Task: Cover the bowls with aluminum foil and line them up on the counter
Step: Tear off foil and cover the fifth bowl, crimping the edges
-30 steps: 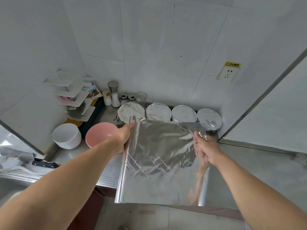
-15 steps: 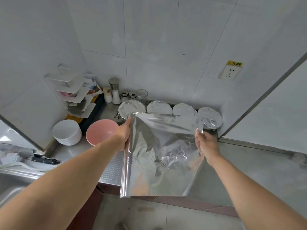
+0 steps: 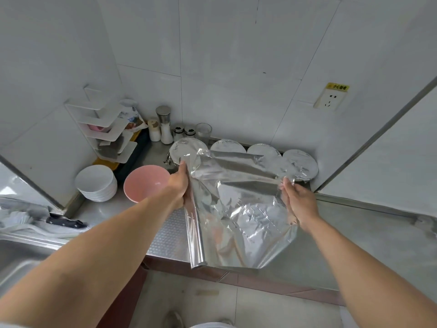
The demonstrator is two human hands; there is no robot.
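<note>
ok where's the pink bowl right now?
In the head view the pink bowl sits uncovered on the counter, left of centre, between the stack of white bowls and the left hand holding the foil roll.

Foil sheet (image 3: 238,209): thin metal, mirror-bright, creased.
Pink bowl (image 3: 146,183): smooth, softly glossy glaze.
Counter (image 3: 369,252): brushed steel, dull sheen.
Wall tiles (image 3: 224,55): white, smooth, faintly glossy.

Head-worn camera looks steeply down, close over the counter (image 3: 369,235).
</note>
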